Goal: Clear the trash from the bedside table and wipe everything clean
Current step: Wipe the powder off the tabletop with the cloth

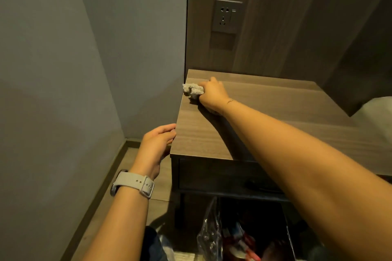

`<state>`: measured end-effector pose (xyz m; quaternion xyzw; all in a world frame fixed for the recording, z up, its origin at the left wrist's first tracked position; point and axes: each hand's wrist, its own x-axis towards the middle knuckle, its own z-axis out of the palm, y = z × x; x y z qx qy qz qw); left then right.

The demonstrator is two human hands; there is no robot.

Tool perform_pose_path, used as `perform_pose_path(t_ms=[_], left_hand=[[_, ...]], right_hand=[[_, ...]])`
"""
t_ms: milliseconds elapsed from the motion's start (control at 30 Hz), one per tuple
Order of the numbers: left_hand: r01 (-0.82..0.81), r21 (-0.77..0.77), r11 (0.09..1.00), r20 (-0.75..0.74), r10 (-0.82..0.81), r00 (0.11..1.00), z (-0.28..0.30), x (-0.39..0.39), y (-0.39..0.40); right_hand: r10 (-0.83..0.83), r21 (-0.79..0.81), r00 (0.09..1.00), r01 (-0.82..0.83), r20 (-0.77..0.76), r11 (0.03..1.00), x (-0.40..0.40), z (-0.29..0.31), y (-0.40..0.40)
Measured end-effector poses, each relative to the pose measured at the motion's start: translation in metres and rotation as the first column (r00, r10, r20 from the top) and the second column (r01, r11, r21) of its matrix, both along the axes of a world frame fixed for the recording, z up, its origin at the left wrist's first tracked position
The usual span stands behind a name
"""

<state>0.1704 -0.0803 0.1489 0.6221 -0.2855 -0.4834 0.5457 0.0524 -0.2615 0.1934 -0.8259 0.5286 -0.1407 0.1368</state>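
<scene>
Head view frames a wooden bedside table (244, 125), and every place below is given from it. Left of the table a grey wall (63, 59) is seen, with a strip of wooden floor (118, 176) at its foot. The left hand (158, 144) is laid against the table's left edge, fingers relaxed and nearly straight, touching the rim with nothing held; a pale watch strap (135, 184) is worn on that wrist. On the tabletop, close to the back left corner, a crumpled grey cloth (193, 90) is gripped by the right hand (213, 93), whose fingers are curled around it and pressed down onto the surface; a thin bracelet (230, 101) is seen at the wrist. Behind the table, on the wood wall panel (286, 17), a grey power socket (228, 16) is mounted. Below the table's front a dark drawer face (212, 174) is visible, and beneath it a clear plastic bag (210, 233) with colourful trash (244, 243) inside. Past the right edge something white (373, 116) is partly shown.
</scene>
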Motion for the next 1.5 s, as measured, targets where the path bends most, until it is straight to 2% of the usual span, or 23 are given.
perform_pose_path(t_ms=[33, 133, 233, 300, 367, 433, 533, 600, 633, 700, 733, 767, 800, 867, 933, 1033, 1100, 1167, 1233, 1333, 1400, 1433, 1500], left_hand=[[0.007, 0.012, 1.000, -0.006, -0.007, 1.000, 0.000, 0.002, -0.002], [-0.033, 0.046, 0.998, -0.108, 0.037, 0.993, 0.000, 0.004, -0.005], [-0.107, 0.061, 0.992, -0.229, 0.119, 0.966, 0.004, 0.001, -0.002], [-0.118, 0.044, 0.992, -0.232, 0.125, 0.965, 0.004, -0.002, 0.001], [-0.112, 0.018, 0.994, -0.141, 0.113, 0.984, 0.005, -0.011, 0.007], [-0.053, -0.028, 0.998, 0.039, 0.054, 0.998, 0.005, -0.022, 0.013], [0.006, -0.071, 0.997, 0.264, 0.013, 0.964, 0.007, -0.042, 0.022], [0.044, -0.069, 0.997, 0.456, -0.008, 0.890, 0.007, -0.052, 0.025], [0.064, -0.034, 0.997, 0.578, -0.033, 0.815, 0.007, -0.056, 0.025], [0.040, 0.048, 0.998, 0.797, -0.063, 0.601, 0.010, -0.069, 0.026], [0.028, 0.050, 0.998, 0.868, -0.057, 0.493, 0.013, -0.076, 0.025], [0.047, 0.019, 0.999, 0.906, -0.037, 0.421, 0.018, -0.085, 0.023], [0.092, -0.012, 0.996, 0.917, -0.026, 0.398, 0.023, -0.095, 0.018], [0.225, -0.027, 0.974, 0.891, -0.079, 0.447, 0.031, -0.113, 0.005], [0.340, -0.005, 0.940, 0.869, -0.165, 0.467, 0.031, -0.127, -0.007], [0.430, -0.009, 0.903, 0.906, -0.175, 0.385, 0.021, -0.137, -0.013], [0.429, -0.049, 0.902, 0.924, -0.122, 0.363, 0.014, -0.137, -0.013], [0.418, -0.085, 0.904, 0.922, -0.088, 0.377, 0.013, -0.137, -0.013], [0.419, -0.096, 0.903, 0.923, -0.077, 0.378, 0.012, -0.138, -0.012], [0.421, -0.097, 0.902, 0.908, -0.093, 0.409, 0.015, -0.138, -0.009], [0.432, -0.087, 0.898, 0.900, -0.115, 0.421, 0.017, -0.136, -0.007], [0.439, -0.077, 0.895, 0.896, -0.131, 0.425, 0.018, -0.134, -0.007], [0.446, -0.065, 0.893, 0.879, -0.160, 0.448, 0.019, -0.129, -0.010]], right_hand=[[0.055, -0.032, 0.998, -0.056, -0.036, 0.998, 0.003, -0.003, 0.013], [0.277, -0.088, 0.961, -0.276, -0.007, 0.957, -0.006, -0.007, 0.074], [0.393, -0.101, 0.920, -0.392, -0.008, 0.914, -0.028, -0.010, 0.122], [0.442, -0.062, 0.897, -0.441, 0.001, 0.895, -0.043, -0.009, 0.138], [0.450, -0.013, 0.893, -0.450, 0.026, 0.893, -0.057, -0.006, 0.147], [0.426, 0.039, 0.904, -0.428, 0.037, 0.903, -0.075, -0.002, 0.155], [0.368, 0.083, 0.929, -0.371, 0.049, 0.925, -0.112, 0.001, 0.164], [0.337, 0.108, 0.940, -0.341, 0.060, 0.934, -0.144, 0.002, 0.173], [0.322, 0.127, 0.945, -0.327, 0.059, 0.936, -0.161, 0.003, 0.179], [0.281, 0.163, 0.957, -0.290, 0.072, 0.943, -0.196, 0.005, 0.188], [0.239, 0.159, 0.966, -0.252, 0.095, 0.955, -0.212, 0.006, 0.189], [0.171, 0.133, 0.977, -0.188, 0.130, 0.973, -0.227, 0.010, 0.188], [0.083, 0.084, 0.980, -0.100, 0.184, 0.991, -0.242, 0.015, 0.183], [-0.122, -0.026, 0.956, 0.134, 0.268, 0.991, -0.277, 0.022, 0.161], [-0.314, -0.101, 0.921, 0.343, 0.229, 0.934, -0.315, 0.023, 0.135], [-0.544, -0.043, 0.835, 0.548, 0.082, 0.835, -0.352, 0.004, 0.119], [-0.642, -0.104, 0.765, 0.643, 0.042, 0.759, -0.344, -0.011, 0.128], [-0.642, -0.163, 0.764, 0.642, 0.059, 0.749, -0.315, -0.016, 0.145], [-0.538, -0.126, 0.832, 0.552, 0.134, 0.824, -0.275, -0.015, 0.165], [-0.276, -0.040, 0.943, 0.288, 0.184, 0.957, -0.230, -0.017, 0.185], [-0.153, 0.047, 0.961, 0.146, 0.230, 0.988, -0.232, -0.011, 0.187], [-0.159, 0.076, 0.947, 0.143, 0.278, 0.987, -0.242, -0.003, 0.183], [-0.239, 0.041, 0.899, 0.241, 0.368, 0.970, -0.275, 0.011, 0.160]])
